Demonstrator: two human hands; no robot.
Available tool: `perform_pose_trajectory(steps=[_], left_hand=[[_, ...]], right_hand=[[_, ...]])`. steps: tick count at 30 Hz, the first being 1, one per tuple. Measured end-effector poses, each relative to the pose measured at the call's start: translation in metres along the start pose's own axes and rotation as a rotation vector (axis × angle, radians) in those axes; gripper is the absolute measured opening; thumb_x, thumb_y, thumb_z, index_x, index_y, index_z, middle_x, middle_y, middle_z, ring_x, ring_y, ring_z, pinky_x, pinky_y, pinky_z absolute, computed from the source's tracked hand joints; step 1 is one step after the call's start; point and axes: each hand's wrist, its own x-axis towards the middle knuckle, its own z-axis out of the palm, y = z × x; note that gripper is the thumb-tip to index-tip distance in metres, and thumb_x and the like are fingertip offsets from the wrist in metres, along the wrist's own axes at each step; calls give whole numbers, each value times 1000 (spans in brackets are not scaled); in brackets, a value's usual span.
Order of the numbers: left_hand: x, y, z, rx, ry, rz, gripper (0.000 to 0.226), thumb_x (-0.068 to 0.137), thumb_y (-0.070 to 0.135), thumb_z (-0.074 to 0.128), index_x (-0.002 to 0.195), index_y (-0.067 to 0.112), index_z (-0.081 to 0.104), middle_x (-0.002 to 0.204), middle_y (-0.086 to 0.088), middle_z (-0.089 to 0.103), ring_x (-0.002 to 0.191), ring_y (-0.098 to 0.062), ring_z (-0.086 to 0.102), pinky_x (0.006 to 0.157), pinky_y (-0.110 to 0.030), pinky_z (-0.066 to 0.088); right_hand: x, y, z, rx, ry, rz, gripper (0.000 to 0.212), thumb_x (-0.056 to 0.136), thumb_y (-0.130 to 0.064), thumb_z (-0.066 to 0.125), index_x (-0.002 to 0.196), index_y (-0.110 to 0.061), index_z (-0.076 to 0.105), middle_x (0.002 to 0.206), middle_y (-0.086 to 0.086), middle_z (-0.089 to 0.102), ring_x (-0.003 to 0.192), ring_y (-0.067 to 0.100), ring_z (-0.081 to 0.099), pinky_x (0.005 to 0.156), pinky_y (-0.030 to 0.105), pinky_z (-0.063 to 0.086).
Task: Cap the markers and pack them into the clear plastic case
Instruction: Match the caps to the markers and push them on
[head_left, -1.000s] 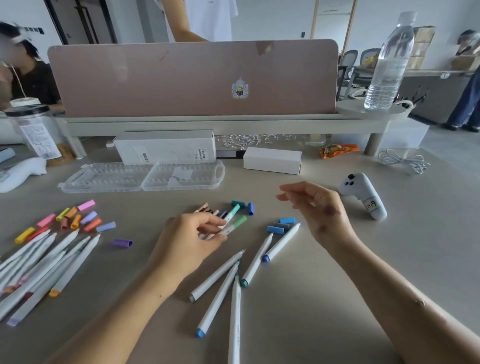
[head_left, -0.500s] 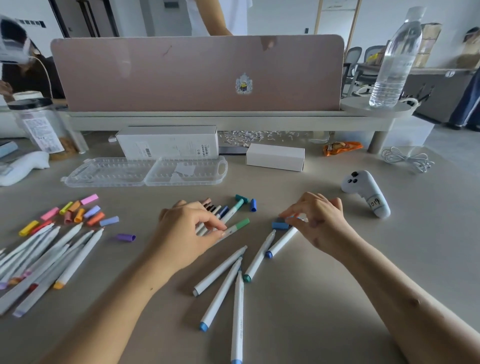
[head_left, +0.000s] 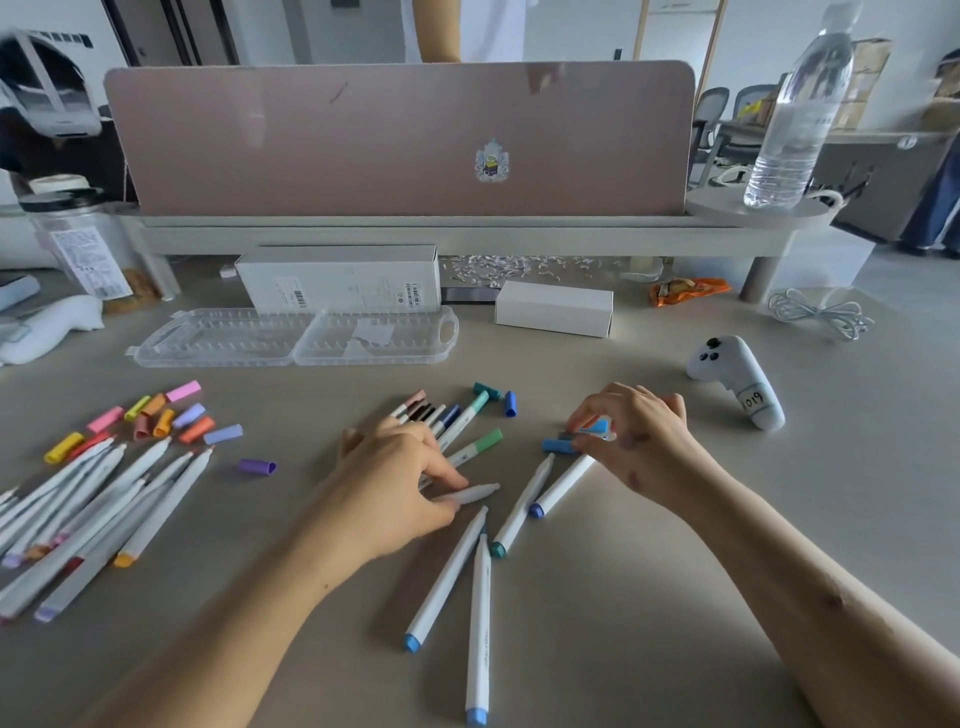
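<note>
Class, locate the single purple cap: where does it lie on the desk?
In the head view the purple cap lies alone left of centre, between the pile of uncapped markers at the left edge and the left hand.

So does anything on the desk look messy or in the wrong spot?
Yes. One purple cap lies alone, apart from the pile of caps at the left. Little white scraps are strewn under the shelf at the back, like a spill. Nothing looks broken.
</note>
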Motion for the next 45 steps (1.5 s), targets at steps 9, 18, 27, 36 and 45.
perform_pose_trajectory(steps=[9,18,27,36,45], left_hand=[[4,3,2,-202,310,-33,8,75,39,81,81,34,78,72,18,69,64,3,61,58,-11,46],[7,3,8,-296,365,12,9,78,27,80,86,30,76,75,21,70,75,0,66,68,-18,55],[6,7,9,-332,382,43,13,79,24,80,89,31,76,78,23,70,77,-4,66,68,-25,54],[5,11,10,-351,387,80,15,79,23,80,87,34,74,79,26,69,76,-6,66,67,-24,55],[4,10,8,-366,440,109,16,79,22,80,93,29,75,81,21,70,79,-7,67,70,-26,56]], right_hand=[[-1,-4,-2,25,-74,25,24,97,-25,55,115,-39,64,101,-16,59,93,6,42,80,28,20],[-7,-8,-9,-62,-66,-41,25,96,-29,53,104,-47,68,100,-20,54,105,8,45,84,30,24],[-10,-6,-8,-60,48,-102,8,91,-28,61,84,-33,63,57,-18,46,86,5,43,90,32,29],[-5,-7,-9,22,12,-129,20,96,-26,57,112,-33,68,100,-15,61,102,10,52,83,23,26],[-14,-32,-11,1318,-35,-20,14,87,9,59,100,8,64,95,17,72,93,31,69,87,32,56]])
